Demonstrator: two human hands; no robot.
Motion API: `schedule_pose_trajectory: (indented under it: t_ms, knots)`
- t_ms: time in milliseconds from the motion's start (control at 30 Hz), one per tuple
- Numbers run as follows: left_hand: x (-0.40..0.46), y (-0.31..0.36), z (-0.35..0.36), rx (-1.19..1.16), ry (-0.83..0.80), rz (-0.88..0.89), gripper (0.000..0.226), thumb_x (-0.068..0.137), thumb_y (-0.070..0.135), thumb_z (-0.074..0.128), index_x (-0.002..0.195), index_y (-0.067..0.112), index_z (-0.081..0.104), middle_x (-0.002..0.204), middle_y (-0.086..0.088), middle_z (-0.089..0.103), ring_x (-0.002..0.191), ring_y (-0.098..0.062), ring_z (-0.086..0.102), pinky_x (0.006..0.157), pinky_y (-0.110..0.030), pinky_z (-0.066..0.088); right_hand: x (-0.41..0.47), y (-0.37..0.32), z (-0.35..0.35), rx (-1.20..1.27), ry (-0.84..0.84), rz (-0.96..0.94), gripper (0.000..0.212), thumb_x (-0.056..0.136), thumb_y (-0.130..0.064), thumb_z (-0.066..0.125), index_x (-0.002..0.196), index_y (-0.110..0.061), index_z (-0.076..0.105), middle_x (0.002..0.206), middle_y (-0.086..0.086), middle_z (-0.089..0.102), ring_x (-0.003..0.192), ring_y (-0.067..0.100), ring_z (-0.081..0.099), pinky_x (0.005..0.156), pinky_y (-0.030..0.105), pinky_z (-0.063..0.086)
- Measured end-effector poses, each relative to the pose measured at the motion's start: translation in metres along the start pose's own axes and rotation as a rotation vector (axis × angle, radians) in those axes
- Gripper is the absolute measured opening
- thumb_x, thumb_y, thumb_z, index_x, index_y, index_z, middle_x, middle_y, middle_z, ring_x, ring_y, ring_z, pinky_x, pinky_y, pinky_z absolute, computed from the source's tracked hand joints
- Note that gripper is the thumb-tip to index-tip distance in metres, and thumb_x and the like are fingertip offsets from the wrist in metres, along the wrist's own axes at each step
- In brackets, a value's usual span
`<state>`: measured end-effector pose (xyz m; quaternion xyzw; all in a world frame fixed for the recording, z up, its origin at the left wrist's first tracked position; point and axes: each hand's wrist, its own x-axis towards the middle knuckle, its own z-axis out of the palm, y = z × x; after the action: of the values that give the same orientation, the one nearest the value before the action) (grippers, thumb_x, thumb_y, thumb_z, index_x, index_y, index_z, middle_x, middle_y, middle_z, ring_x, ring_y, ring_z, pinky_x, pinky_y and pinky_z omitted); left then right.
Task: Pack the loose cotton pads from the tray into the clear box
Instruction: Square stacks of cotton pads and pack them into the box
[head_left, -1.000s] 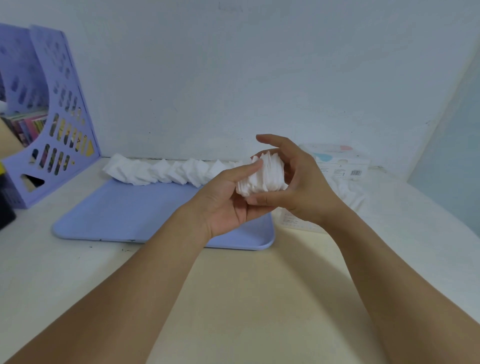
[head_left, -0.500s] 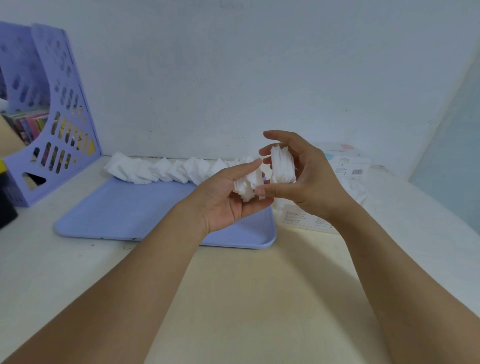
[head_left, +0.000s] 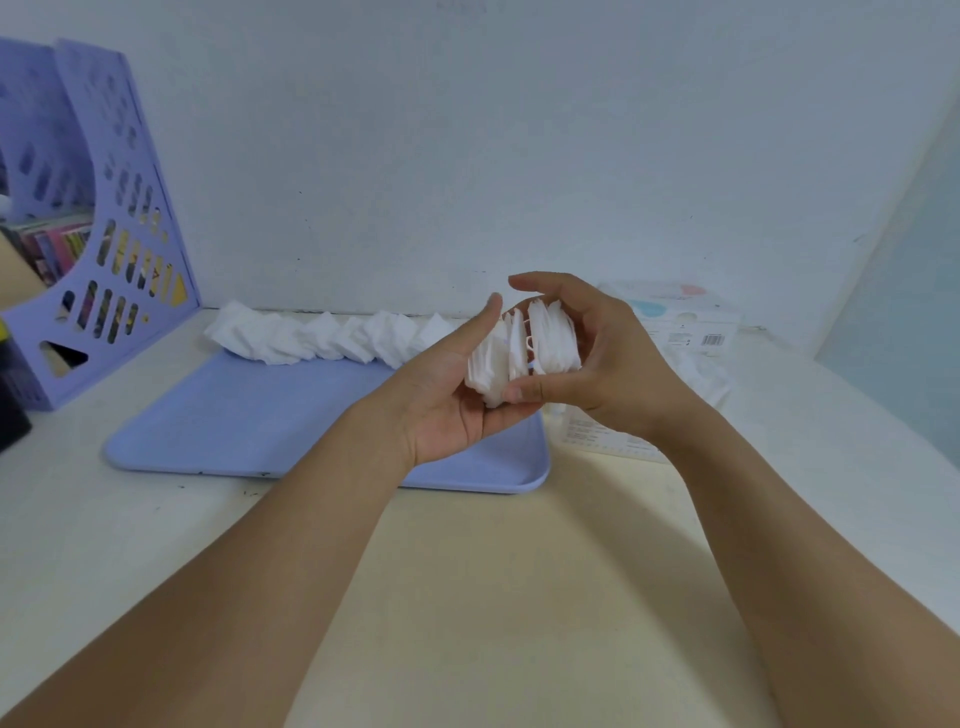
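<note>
A stack of white cotton pads (head_left: 524, 351) stands on edge between both hands, above the right end of the lilac tray (head_left: 249, 421). My left hand (head_left: 447, 395) cups the stack's left part from below, thumb up. My right hand (head_left: 587, 364) curls over the right part, thumb under it. A long row of loose cotton pads (head_left: 322, 338) lies along the tray's far edge. The clear box (head_left: 691, 374) sits right of the tray, mostly hidden behind my right hand, with some pads inside.
A lilac perforated file holder (head_left: 104, 223) with books stands at the far left. A dark object (head_left: 10, 410) sits at the left edge. A white printed lid or pack (head_left: 675, 312) lies by the wall behind the box. The wall runs close behind the tray.
The stack was split into two parts half a second ago; the two parts are now brought back close together. Both hands have drifted slightly right and up.
</note>
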<state>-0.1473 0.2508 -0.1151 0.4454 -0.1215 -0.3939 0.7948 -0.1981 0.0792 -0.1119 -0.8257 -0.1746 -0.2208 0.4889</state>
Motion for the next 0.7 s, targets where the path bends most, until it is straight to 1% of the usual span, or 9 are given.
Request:
schedule_pose_trajectory:
  t_ms: [133,300,367,500,600,700]
  knots:
    - [0.0012,0.0001,-0.0032,-0.035,-0.012,-0.009,0.046,0.095,0.032,0.067,0.133,0.007,0.062,0.133,-0.016,0.065,0.125,-0.028,0.062,0.103,-0.043,0.052,0.0005,0.0017,0.0008,0.02,0.018,0.007,0.085,0.062,-0.005,0.094,0.137,-0.015,0.055,0.106,-0.003,0.065,0.097,0.017,0.065,0.087,0.03,0.056]
    - [0.0014,-0.0011,-0.0041,0.021,0.015,0.01,0.041,0.094,0.024,0.068,0.131,0.006,0.063,0.129,-0.018,0.067,0.123,-0.03,0.064,0.103,-0.043,0.053,0.0001,0.0038,0.0025,0.018,0.002,0.026,0.083,0.063,-0.012,0.094,0.137,-0.02,0.056,0.113,0.005,0.067,0.103,0.023,0.066,0.09,0.038,0.058]
    - [0.0022,-0.0021,-0.0038,0.063,0.037,0.014,0.039,0.094,0.02,0.067,0.13,0.006,0.063,0.128,-0.019,0.068,0.123,-0.03,0.063,0.101,-0.043,0.054,-0.0002,0.0044,0.003,0.023,-0.008,0.035,0.08,0.064,-0.011,0.095,0.135,-0.019,0.058,0.114,0.007,0.067,0.103,0.024,0.067,0.091,0.04,0.059]
    - [0.0026,-0.0031,-0.0008,0.137,0.072,0.037,0.038,0.093,0.018,0.066,0.129,0.007,0.064,0.126,-0.019,0.069,0.12,-0.029,0.065,0.098,-0.042,0.056,-0.0001,0.0051,0.0031,0.013,-0.01,0.054,0.071,0.066,-0.006,0.093,0.13,-0.015,0.062,0.115,0.004,0.068,0.103,0.02,0.069,0.089,0.039,0.06]
    - [0.0016,-0.0036,0.0016,0.172,0.07,0.049,0.038,0.092,0.017,0.066,0.129,0.007,0.063,0.126,-0.018,0.069,0.121,-0.029,0.065,0.098,-0.041,0.056,-0.0002,0.006,0.0033,0.012,-0.007,0.058,0.069,0.068,-0.005,0.092,0.13,-0.014,0.062,0.116,0.004,0.068,0.103,0.02,0.07,0.088,0.038,0.061]
    - [0.0019,-0.0033,0.001,0.153,0.085,0.054,0.036,0.093,0.013,0.061,0.128,0.004,0.063,0.126,-0.02,0.068,0.12,-0.03,0.065,0.096,-0.041,0.057,-0.0003,0.0071,0.0034,0.026,-0.004,0.051,0.069,0.069,-0.003,0.091,0.13,-0.012,0.062,0.117,0.007,0.068,0.104,0.022,0.069,0.088,0.039,0.06]
